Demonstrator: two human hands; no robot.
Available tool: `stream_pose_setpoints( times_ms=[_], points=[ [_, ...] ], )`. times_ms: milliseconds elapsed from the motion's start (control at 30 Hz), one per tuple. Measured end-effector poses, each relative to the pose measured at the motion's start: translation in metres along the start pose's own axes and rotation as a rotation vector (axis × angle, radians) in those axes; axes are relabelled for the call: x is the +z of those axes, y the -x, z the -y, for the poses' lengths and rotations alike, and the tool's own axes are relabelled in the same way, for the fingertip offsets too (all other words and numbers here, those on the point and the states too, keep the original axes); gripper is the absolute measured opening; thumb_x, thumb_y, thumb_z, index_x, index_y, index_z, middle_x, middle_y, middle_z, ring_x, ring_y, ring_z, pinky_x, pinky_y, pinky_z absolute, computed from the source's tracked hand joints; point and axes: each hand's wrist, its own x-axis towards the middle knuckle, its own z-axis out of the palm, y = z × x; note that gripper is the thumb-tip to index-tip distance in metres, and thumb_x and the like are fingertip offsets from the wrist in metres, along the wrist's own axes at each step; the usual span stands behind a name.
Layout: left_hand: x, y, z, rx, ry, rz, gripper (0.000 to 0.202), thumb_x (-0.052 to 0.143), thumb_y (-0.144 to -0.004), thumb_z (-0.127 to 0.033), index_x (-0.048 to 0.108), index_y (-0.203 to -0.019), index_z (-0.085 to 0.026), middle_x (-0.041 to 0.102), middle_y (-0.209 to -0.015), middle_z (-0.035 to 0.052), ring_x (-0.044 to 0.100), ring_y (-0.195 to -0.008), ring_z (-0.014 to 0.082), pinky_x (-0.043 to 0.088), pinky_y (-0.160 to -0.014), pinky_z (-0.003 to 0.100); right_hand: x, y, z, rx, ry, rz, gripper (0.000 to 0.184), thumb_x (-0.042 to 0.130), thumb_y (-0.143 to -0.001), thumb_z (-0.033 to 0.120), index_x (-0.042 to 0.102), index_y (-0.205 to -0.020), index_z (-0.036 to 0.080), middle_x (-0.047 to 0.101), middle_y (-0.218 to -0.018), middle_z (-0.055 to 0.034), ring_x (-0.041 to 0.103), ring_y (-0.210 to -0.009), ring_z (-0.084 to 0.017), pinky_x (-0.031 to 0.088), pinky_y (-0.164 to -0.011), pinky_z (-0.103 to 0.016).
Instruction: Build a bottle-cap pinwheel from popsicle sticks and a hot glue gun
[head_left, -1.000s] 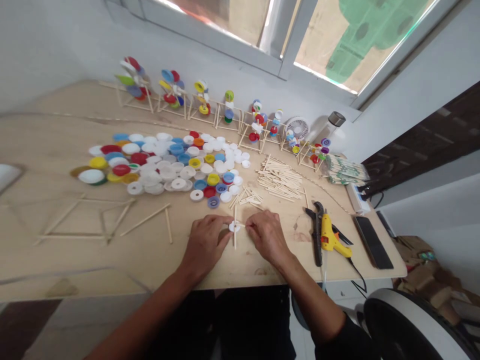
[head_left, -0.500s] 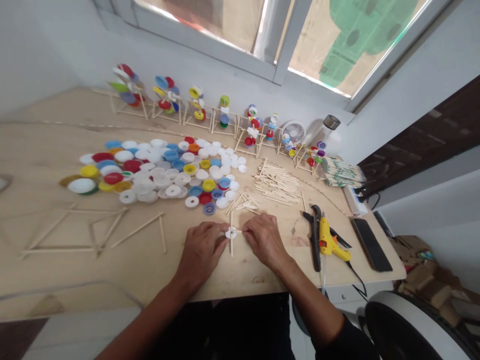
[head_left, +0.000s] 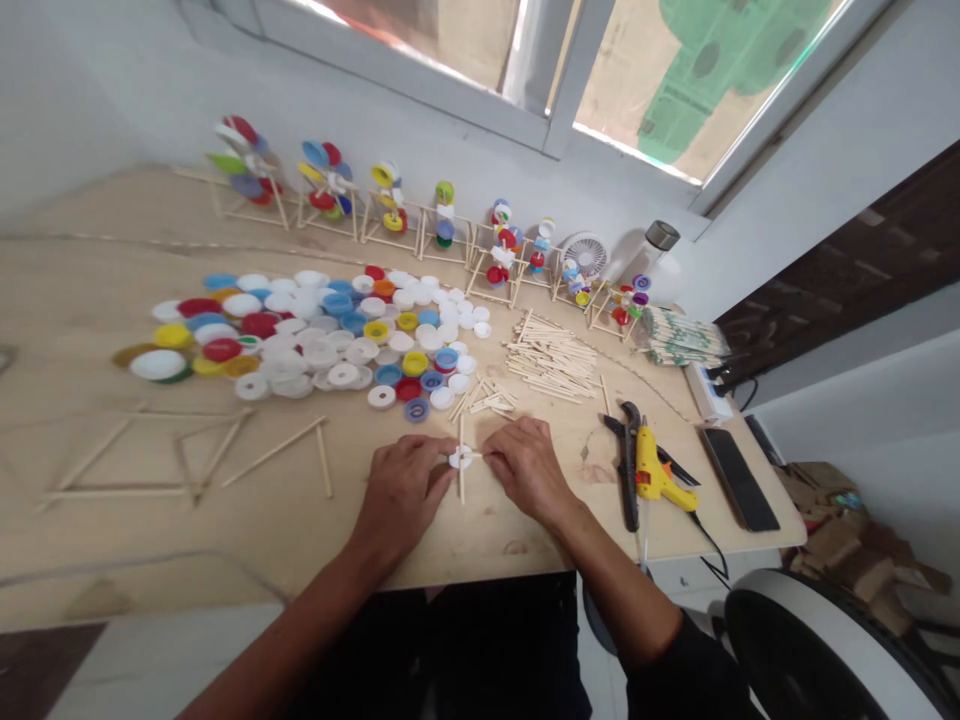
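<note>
A small white bottle cap [head_left: 466, 463] lies on the wooden table, with an upright-pointing wooden stick [head_left: 462, 490] crossing it. From the left, my left hand [head_left: 399, 488] pinches the cap's edge between thumb and forefinger. My right hand [head_left: 526, 472] has its fingers closed on a short wooden stick [head_left: 478, 456], whose end reaches the cap from the right. Most of that stick is hidden by the fingers. Just beyond my hands lie several loose short sticks [head_left: 491, 397].
Many coloured bottle caps [head_left: 315, 350] spread across the left, near a stick pile [head_left: 551, 358]. Stick frames [head_left: 120, 492] lie at left. To the right are a black cutter [head_left: 628, 480], yellow glue gun [head_left: 655, 475] and phone [head_left: 739, 480]. Cap-wheel models [head_left: 445, 215] line the wall.
The view has shifted slightly, so everything sits a little higher in the picture. Both hands keep nearly the same pose at the cap and sticks.
</note>
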Motion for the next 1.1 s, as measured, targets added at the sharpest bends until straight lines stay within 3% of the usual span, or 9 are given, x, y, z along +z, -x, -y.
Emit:
stream_pose_setpoints(
  times_ms=[333, 1100],
  points=[
    [0.002, 0.001, 0.004, 0.072, -0.052, -0.020, 0.018, 0.052, -0.091, -0.026, 0.066, -0.102, -0.023, 0.079, -0.101, 0.0083, 0.067, -0.100, 0.0301, 0.046, -0.088, 0.045, 0.001, -0.001, -0.008, -0.045, -0.044, -0.014, 0.011, 0.063, -0.094, 0.012, 0.065, -0.087, 0.020, 0.072, -0.089, -0.0026, 0.055, -0.092, -0.021, 0.031, -0.089, -0.035],
    [0.002, 0.002, 0.005, 0.078, -0.059, -0.017, 0.020, 0.051, -0.090, -0.023, 0.066, -0.103, -0.023, 0.077, -0.101, 0.0090, 0.065, -0.101, 0.0295, 0.046, -0.087, 0.045, 0.002, -0.001, -0.014, -0.121, -0.020, -0.040, 0.009, 0.062, -0.096, 0.015, 0.067, -0.089, 0.019, 0.069, -0.087, -0.0039, 0.055, -0.092, -0.021, 0.032, -0.091, -0.036]
  ],
)
